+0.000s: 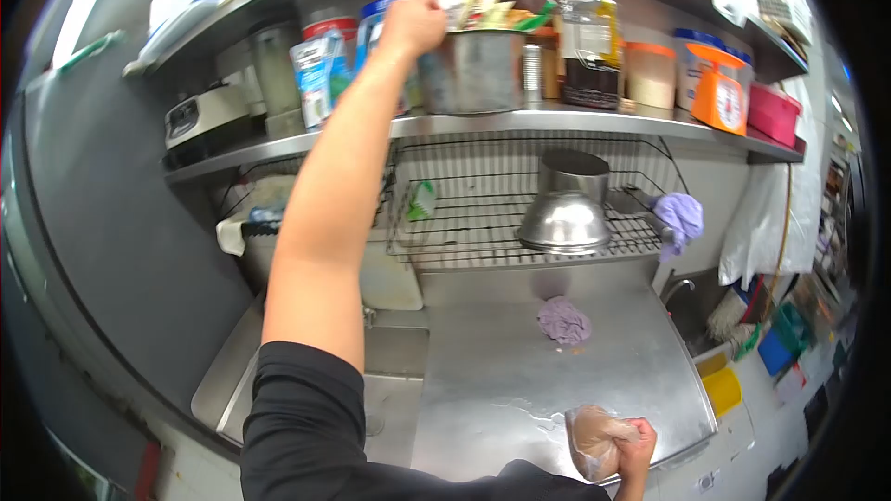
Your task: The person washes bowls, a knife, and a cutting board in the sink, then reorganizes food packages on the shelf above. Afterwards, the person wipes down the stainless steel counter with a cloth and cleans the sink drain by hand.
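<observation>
My left hand [416,23] is raised to the upper shelf, its fingers curled at the left rim of a metal pot [487,70]. What those fingers hold, if anything, is hidden. Several packets [469,0] and a green clip [540,17] stick out of the pot. Low at the right, over the front of the steel table, my right hand [637,445] is closed on the gathered neck of a clear plastic bag [594,436] with something brown inside. A crumpled purple cloth [563,321] lies on the steel table [483,353] farther back.
The shelf [557,121] also bears an oil bottle [591,37], an orange scale [719,93], a pink container [773,114] and a blue-white packet [320,74]. Beneath it, a wire rack [464,213] holds a metal bowl [564,223]. A sink [394,408] lies at the left.
</observation>
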{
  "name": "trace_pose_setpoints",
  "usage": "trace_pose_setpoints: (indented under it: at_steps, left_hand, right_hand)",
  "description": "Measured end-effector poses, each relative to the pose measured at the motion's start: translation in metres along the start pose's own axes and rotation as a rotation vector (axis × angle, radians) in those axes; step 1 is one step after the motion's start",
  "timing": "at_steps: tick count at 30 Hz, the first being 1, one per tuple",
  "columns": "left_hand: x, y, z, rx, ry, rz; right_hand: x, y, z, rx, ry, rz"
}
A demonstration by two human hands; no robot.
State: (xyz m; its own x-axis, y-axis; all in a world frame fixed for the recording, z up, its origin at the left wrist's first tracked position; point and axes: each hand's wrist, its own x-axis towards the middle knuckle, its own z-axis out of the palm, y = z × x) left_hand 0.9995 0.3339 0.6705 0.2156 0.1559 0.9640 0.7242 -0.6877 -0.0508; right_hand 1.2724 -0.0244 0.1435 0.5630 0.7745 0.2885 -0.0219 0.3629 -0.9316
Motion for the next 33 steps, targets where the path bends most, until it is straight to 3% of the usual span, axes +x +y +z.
trace_pose_setpoints:
  at_steps: [3, 5, 7, 10, 14, 17, 19, 21, 22, 24, 25, 26, 27, 28, 30, 33]
  left_hand:
    - [-0.021, -0.006, -0.001, -0.201, 0.085, 0.033]
    - [-0.04, -0.01, -0.005, -0.167, 0.186, 0.115]
    - [-0.066, -0.01, -0.021, -0.158, 0.264, 0.258]
    - [-0.114, -0.022, -0.038, -0.208, 0.181, 0.382]
    - [-0.187, -0.046, -0.078, -0.226, -0.217, 0.426]
    - [-0.23, -0.067, -0.094, -0.436, -0.5, 0.315]
    - [-0.253, -0.065, -0.112, -0.845, -0.985, -0.11]
    - [-0.283, -0.06, -0.121, -1.336, -1.123, -0.264]
    - [-0.298, -0.052, -0.122, -1.348, -1.149, -0.238]
    - [-0.327, -0.036, -0.122, -2.034, -0.711, -0.47]
    - [-0.341, -0.037, -0.124, -2.041, -0.733, -0.464]
    - [-0.355, -0.038, -0.125, -2.129, -0.55, -0.66]
    - [-0.369, -0.041, -0.124, -2.197, -0.355, -0.858]
    - [-0.384, -0.045, -0.123, -2.211, -0.373, -0.852]
    - [-0.409, -0.051, -0.119, -2.008, -0.213, -0.94]
    - [-0.418, -0.061, -0.122, -1.98, -0.226, -1.007]
  right_hand:
    - [0.02, -0.021, 0.014, -0.085, -0.043, -0.085]
    - [0.038, -0.048, 0.037, -0.135, -0.085, -0.123]
    - [0.055, -0.079, 0.069, -0.163, -0.142, -0.305]
    - [0.076, -0.123, 0.123, -0.152, -0.187, -0.414]
    - [0.093, -0.172, 0.196, 0.002, -0.174, -0.489]
    - [0.097, -0.207, 0.256, 0.179, -0.106, -0.563]
    - [0.088, -0.229, 0.304, 0.286, -0.049, -0.637]
    - [0.086, -0.227, 0.338, 0.123, -0.057, -0.792]
    - [0.084, -0.224, 0.356, 0.105, -0.16, -0.872]
    - [0.073, -0.219, 0.391, -0.057, -0.32, -0.982]
    - [0.065, -0.213, 0.404, -0.135, -0.421, -1.008]
    - [0.061, -0.201, 0.418, -0.287, -0.458, -1.137]
    - [0.049, -0.185, 0.43, -0.33, -0.487, -1.124]
    - [0.041, -0.173, 0.433, -0.465, -0.569, -1.082]
    - [0.024, -0.162, 0.432, -0.537, -0.608, -1.022]
    - [0.007, -0.135, 0.424, -0.635, -0.661, -0.846]
